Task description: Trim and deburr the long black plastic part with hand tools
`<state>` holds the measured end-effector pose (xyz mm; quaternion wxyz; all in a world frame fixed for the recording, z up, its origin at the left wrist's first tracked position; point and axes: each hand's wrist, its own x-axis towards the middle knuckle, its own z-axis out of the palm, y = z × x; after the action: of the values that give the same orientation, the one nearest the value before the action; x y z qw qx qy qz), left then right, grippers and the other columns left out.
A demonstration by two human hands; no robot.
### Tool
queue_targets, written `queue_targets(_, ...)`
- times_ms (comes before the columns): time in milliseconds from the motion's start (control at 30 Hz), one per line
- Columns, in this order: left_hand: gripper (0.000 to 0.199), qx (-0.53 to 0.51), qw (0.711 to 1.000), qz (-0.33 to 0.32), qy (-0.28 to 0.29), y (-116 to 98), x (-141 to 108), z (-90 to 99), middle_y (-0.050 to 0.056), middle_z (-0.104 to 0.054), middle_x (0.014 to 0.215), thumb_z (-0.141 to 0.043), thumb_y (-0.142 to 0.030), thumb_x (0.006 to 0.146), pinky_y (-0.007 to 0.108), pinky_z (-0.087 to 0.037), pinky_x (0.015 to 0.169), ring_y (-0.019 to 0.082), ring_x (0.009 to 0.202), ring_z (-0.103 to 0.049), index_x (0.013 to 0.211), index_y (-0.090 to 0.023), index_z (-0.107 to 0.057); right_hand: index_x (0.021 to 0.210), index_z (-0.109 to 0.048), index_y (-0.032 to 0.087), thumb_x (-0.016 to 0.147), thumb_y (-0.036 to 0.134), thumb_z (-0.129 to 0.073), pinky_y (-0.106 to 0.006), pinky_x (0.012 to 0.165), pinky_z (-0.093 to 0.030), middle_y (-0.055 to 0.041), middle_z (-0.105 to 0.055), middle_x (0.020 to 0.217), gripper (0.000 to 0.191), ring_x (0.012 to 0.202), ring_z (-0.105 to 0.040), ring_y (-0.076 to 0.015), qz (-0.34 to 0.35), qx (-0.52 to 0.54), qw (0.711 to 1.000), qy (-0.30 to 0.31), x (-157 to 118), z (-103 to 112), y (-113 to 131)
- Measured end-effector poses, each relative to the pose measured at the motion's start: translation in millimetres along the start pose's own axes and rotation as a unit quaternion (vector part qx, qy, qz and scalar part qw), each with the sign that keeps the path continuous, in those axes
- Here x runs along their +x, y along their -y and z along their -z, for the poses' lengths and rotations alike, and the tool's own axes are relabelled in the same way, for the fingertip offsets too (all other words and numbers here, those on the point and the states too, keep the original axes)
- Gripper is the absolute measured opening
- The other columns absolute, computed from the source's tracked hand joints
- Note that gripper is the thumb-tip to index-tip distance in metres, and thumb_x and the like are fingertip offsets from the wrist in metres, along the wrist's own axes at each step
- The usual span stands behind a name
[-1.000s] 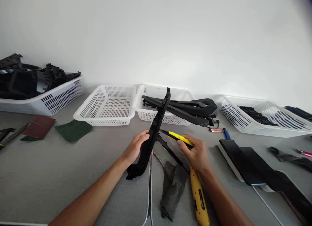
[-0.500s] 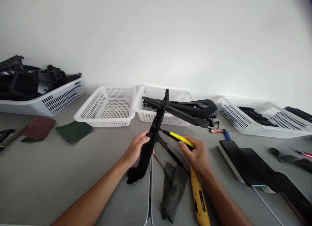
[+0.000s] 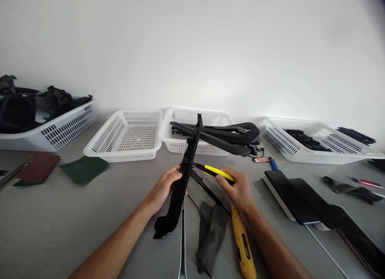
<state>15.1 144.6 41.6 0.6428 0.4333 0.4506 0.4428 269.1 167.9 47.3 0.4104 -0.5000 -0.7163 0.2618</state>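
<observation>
My left hand (image 3: pixel 164 187) grips a long black plastic trim strip (image 3: pixel 184 176) near its middle; the strip slants from low left up toward the baskets, lifted off the grey table (image 3: pixel 75 215). My right hand (image 3: pixel 239 190) holds a yellow and black utility knife (image 3: pixel 218 172), its tip pointing left and almost touching the strip. Below the hands lie a thin chrome strip (image 3: pixel 182 235), a dark grey cloth (image 3: pixel 212 231) and a yellow tool (image 3: pixel 243 247).
Along the wall stand white baskets: one with black parts at the left (image 3: pixel 57 126), an empty one (image 3: pixel 126 144), one under long black trim pieces (image 3: pixel 180 144), one at the right (image 3: pixel 325 152). Sanding sheets (image 3: pixel 82 168) lie left; black panels (image 3: pixel 303 197) lie right.
The view has shifted slightly, so everything sits a little further left. Both hands keep their grips; the strip and knife stay nearly in the same pose.
</observation>
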Motion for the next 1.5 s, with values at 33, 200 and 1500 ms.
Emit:
queue_targets(33,0.049,0.001,1.0,-0.003,0.003,-0.8,-0.8,-0.3,0.004,-0.073,0.064,-0.062,-0.05,0.09,0.027,-0.052,0.051,0.021,0.058,-0.066,0.125,-0.016,-0.062,0.082,-0.077,0.017,0.093,0.043,-0.061,-0.026,0.055,-0.038,0.0006,-0.063,0.065,0.032,0.058,-0.053,-0.015,0.008,0.001,1.0,0.015,-0.2,-0.7,0.2)
queue_targets(200,0.059,0.041,0.999,-0.026,0.004,-2.7,-2.8,-2.3,0.005,-0.076,0.069,-0.066,-0.048,0.091,0.027,-0.051,0.055,0.019,0.058,-0.065,0.139,-0.013,-0.06,0.084,-0.078,0.018,0.095,0.043,-0.061,-0.026,0.059,-0.042,-0.0012,-0.069,0.07,0.032,0.063,-0.059,-0.0169,0.016,-0.019,1.0,0.013,-0.7,-2.9,1.7)
queue_targets(1500,0.029,0.032,0.999,-0.027,0.032,2.3,1.4,4.2,0.001,-0.069,0.062,-0.071,-0.047,0.083,0.023,-0.041,0.048,0.014,0.05,-0.053,0.087,-0.02,-0.064,0.091,-0.08,0.018,0.095,0.042,-0.06,-0.028,0.06,-0.043,-0.002,-0.073,0.074,0.032,0.063,-0.061,-0.0173,0.026,-0.009,1.0,0.005,1.4,-0.5,2.6)
